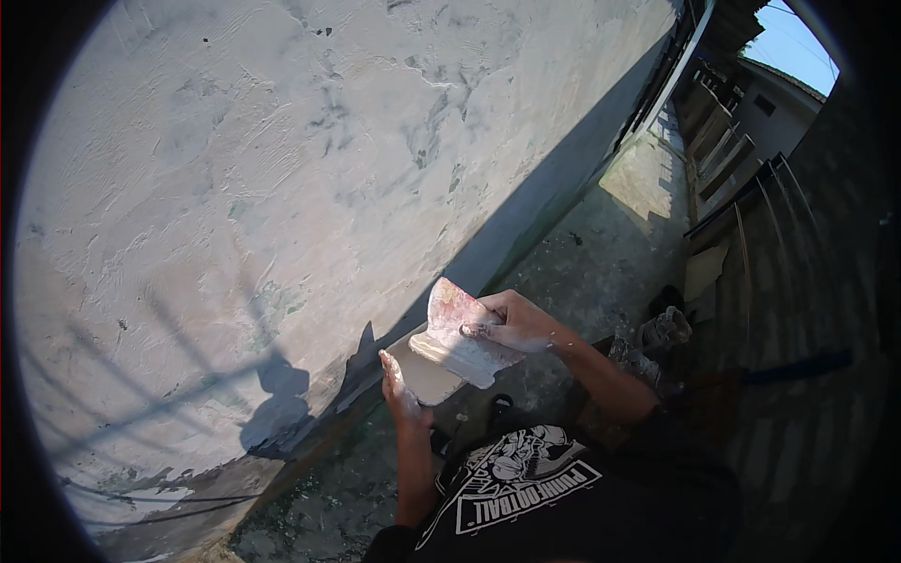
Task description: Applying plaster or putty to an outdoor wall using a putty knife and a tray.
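Whitish wall [282, 169], concrete floor [587, 249], held board [424, 375]

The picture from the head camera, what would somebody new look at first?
Probably the huge, patchy whitish wall filling the upper left. Next, near the middle, the right hand grips a pinkish-white flat piece over a pale board in the left hand. A dark shadow falls on the wall at lower left.
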Tool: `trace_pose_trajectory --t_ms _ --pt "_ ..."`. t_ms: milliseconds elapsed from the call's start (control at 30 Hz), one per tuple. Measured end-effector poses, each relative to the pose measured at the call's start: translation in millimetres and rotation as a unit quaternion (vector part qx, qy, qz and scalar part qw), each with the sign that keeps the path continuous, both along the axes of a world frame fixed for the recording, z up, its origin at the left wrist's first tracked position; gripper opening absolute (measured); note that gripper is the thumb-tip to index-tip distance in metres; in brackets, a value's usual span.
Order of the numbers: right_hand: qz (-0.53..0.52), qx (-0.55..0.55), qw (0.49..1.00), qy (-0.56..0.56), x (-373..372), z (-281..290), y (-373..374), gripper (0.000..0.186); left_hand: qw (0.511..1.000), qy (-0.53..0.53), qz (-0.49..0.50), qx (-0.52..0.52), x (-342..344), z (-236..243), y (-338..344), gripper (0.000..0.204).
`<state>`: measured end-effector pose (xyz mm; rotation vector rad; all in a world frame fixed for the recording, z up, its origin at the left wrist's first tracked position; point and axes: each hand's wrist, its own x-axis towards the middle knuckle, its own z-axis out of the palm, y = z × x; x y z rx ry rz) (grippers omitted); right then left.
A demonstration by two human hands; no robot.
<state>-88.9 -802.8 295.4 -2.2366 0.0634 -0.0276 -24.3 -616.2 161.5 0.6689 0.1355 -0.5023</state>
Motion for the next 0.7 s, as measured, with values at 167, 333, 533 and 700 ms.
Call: trace_pose_trajectory --t_ms 167,333,533,700 --pt "-0.207 0.491 0.830 -0.162 -1 -13 -44 0.022 0.996 -0.018 -0.077 -0.039 3 13 -5 0.053" --pt "-0.409 0.364 0.762 -0.346 27 -49 -97 0.022 0.995 -0.010 -0.093 -0.039 6 17 -4 0.056" --pt "-0.475 0.067 0.792 -0.377 103 -86 -114 0.038 0.996 0.002 -0.088 0.006 6 11 -2 0.057" --pt "-0.463 0.006 0.804 -0.373 148 -109 -64 0.053 0.999 0.019 -0.033 0.035 3 1 -2 0.051"
